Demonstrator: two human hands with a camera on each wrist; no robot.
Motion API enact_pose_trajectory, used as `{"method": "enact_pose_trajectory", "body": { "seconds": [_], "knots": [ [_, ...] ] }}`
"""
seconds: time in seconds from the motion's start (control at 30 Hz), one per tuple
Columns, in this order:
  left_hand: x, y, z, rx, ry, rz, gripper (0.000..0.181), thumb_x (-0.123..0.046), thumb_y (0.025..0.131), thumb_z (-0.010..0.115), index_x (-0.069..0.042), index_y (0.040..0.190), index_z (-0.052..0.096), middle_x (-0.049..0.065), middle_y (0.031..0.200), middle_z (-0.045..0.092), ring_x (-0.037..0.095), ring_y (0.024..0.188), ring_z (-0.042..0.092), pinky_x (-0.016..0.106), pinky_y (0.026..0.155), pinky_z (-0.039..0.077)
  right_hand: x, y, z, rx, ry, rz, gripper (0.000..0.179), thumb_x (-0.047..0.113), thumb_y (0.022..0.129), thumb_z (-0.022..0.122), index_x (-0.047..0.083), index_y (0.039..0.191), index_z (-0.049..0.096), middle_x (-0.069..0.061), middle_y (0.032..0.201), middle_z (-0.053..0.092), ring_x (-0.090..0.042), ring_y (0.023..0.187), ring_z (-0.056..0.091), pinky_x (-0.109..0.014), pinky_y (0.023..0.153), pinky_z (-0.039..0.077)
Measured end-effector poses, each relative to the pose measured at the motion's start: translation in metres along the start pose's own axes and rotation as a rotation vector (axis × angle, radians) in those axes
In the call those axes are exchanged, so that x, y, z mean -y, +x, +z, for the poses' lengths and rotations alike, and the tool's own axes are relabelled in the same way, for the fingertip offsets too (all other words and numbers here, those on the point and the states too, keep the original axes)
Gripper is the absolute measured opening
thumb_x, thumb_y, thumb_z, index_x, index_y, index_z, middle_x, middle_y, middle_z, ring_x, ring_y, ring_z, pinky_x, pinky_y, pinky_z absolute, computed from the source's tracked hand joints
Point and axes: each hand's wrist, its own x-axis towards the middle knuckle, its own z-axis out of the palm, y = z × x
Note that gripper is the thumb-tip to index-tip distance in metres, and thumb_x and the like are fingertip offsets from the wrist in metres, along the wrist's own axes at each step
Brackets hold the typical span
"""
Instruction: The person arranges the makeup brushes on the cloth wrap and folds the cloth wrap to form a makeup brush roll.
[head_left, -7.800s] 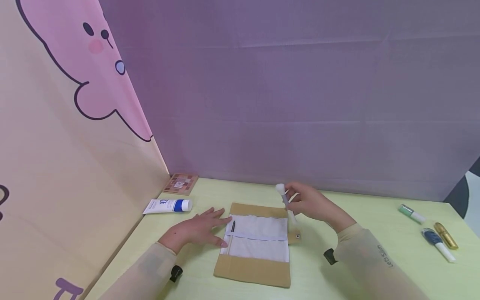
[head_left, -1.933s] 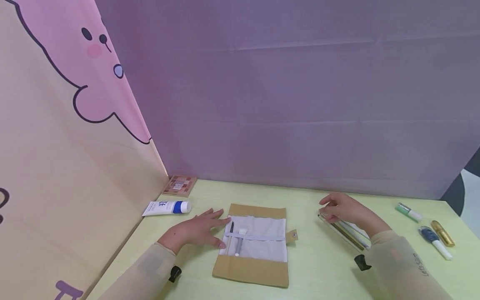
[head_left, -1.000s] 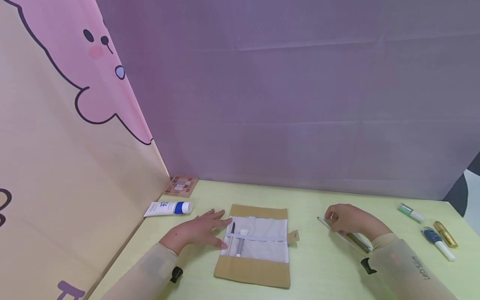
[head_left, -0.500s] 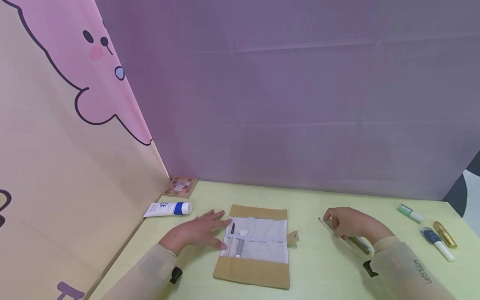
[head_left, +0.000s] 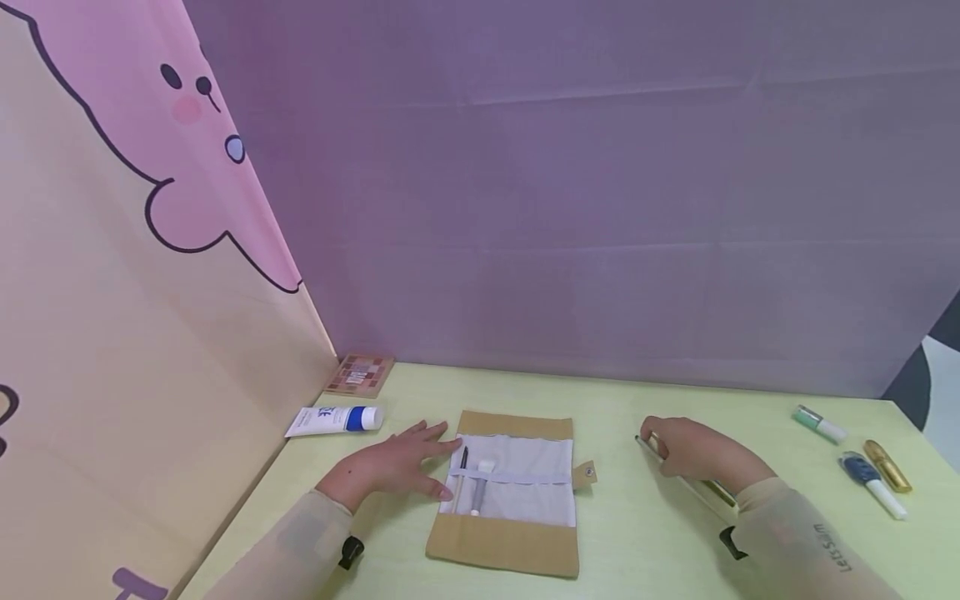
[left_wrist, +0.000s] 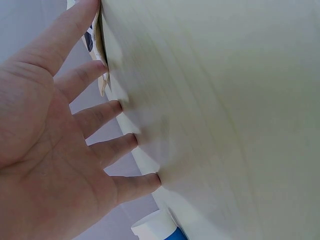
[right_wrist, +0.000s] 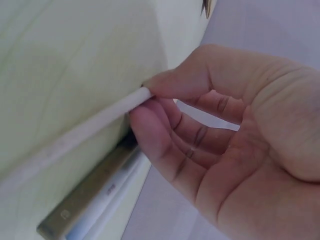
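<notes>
With 2 tools tucked in the roll-up pouch [head_left: 517,479], the left hand [head_left: 390,467] rests flat, fingers spread, on its left edge while the right hand [head_left: 693,454] pinches a thin white stick [right_wrist: 95,125] right of it, with more tools loose on the desk [head_left: 637,542].

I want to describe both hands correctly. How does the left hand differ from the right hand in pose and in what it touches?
The left hand lies flat with fingers spread, pressing the edge of the cloth roll; the right hand is curled, pinching a thin white stick. The left is beside the roll, the right apart from it. Both are low at the green table.
</notes>
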Motion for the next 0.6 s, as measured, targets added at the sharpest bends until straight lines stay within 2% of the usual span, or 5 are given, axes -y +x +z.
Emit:
{"method": "enact_pose_trajectory", "body": {
  "seconds": [0.27, 0.6],
  "knots": [
    [-0.0027, -0.0012, -0.0009, 0.003, -0.012, -0.004, 0.085, -0.054, 0.088, 0.083, -0.035, 0.162, 0.047, 0.005, 0.18, 0.027, 0.043, 0.168, 0.015, 0.073, 0.131, 0.022, 0.0037, -0.0004, -0.0005, 0.002, -0.014, -0.004, 0.047, -0.008, 0.083, 0.068, 0.005, 0.127, 0.06, -0.002, 0.086, 0.056, -0.016, 0.073, 0.051, -0.029, 0.066, 0.043],
    [-0.0048, -0.0023, -0.0021, 0.013, -0.022, -0.019, 0.085, -0.053, 0.087, 0.084, -0.035, 0.162, 0.048, 0.005, 0.18, 0.026, 0.042, 0.169, 0.014, 0.072, 0.131, 0.022, 0.004, 0.002, -0.0038, 0.045, -0.011, 0.011, 0.046, -0.004, 0.084, 0.07, 0.006, 0.128, 0.059, -0.004, 0.092, 0.058, -0.018, 0.08, 0.053, -0.032, 0.071, 0.046]
  ]
}}
